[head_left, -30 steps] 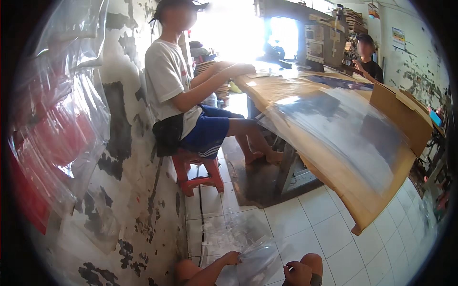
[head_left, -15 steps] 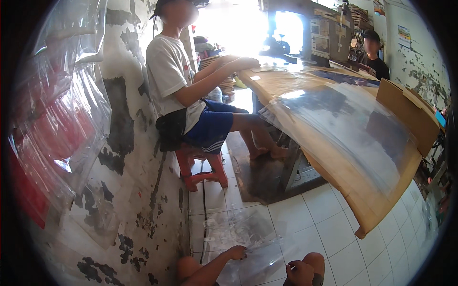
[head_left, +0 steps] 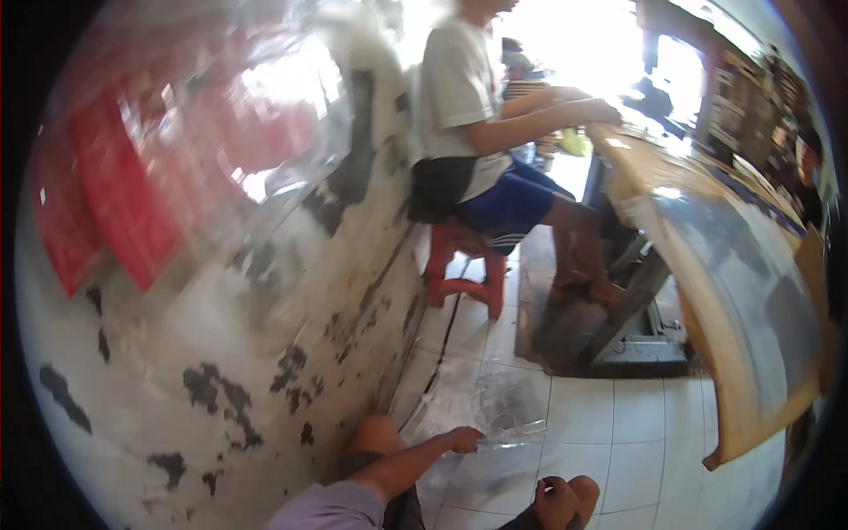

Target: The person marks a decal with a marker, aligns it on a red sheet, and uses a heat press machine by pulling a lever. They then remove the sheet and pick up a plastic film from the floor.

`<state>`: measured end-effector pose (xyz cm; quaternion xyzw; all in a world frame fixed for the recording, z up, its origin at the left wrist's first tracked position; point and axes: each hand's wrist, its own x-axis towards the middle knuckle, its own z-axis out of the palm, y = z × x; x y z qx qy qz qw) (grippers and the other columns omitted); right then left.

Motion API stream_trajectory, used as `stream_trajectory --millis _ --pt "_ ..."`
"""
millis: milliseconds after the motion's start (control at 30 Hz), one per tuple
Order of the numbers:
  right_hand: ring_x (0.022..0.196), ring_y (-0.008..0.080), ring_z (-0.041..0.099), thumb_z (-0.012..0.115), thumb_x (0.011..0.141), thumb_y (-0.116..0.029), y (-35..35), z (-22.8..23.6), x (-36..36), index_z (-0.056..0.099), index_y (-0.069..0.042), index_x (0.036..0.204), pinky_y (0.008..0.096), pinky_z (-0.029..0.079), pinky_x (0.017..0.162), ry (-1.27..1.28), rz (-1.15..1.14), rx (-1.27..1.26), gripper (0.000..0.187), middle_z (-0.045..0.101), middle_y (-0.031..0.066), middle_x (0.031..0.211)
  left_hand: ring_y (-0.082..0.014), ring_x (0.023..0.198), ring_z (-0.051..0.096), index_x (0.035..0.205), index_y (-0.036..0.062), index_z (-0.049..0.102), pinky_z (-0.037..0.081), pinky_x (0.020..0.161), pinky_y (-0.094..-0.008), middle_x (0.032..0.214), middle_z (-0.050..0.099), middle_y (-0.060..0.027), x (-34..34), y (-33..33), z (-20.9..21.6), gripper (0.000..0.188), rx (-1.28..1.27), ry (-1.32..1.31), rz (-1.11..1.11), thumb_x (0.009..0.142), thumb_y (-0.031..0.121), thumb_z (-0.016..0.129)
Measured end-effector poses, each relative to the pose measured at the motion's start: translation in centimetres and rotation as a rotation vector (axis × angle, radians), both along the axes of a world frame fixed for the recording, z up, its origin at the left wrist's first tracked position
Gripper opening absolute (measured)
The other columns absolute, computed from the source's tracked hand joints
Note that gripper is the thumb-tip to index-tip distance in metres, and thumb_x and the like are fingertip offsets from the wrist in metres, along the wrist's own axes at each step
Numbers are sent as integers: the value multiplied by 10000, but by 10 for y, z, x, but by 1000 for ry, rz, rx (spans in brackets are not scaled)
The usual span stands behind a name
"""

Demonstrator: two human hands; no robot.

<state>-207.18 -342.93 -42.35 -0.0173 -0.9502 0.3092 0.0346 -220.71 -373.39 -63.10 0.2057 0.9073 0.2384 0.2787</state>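
Observation:
My left hand (head_left: 464, 439) reaches out low over the tiled floor, its fingers closed on the edge of a clear plastic sheet (head_left: 517, 433). More thin clear plastic (head_left: 468, 397) lies loosely on the tiles just beyond it. My right hand (head_left: 555, 502) is beside my bent right knee (head_left: 584, 490), its fingers curled in. Whether anything small sits inside those fingers is too blurred to make out.
Red and clear plastic sheets (head_left: 132, 185) hang on the peeling wall at left. Ahead, a person in a white shirt (head_left: 455, 84) sits on a red stool (head_left: 468, 274) at a brown-covered table (head_left: 729, 424) draped with clear sheets (head_left: 742, 274). A dark cord (head_left: 444, 340) crosses the floor.
The view has swung left, so the table and the seated person appear farther right, and the hanging sheets fill more of the left. My left hand still grips the clear sheet.

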Motion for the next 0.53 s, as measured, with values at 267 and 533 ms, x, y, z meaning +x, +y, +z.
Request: stream_trajectory --millis 267,533 --pt "761 307 713 774 871 -242 -20 -36 -50 787 -113 955 427 551 697 -8 164 57 154 750 124 834 -366 1171 688 1424 121 656 544 983 -474 1258 729 -185 12 -23 29 631 -50 -73 226 798 69 598" --pt "868 253 742 752 909 -285 -36 -70 -88 774 -78 940 439 558 790 -91 434 127 210 768 121 882 -340 965 753 1225 136 758 592 828 -464 990 777 -165 45 3 -4 484 -54 100 469 747 65 726"
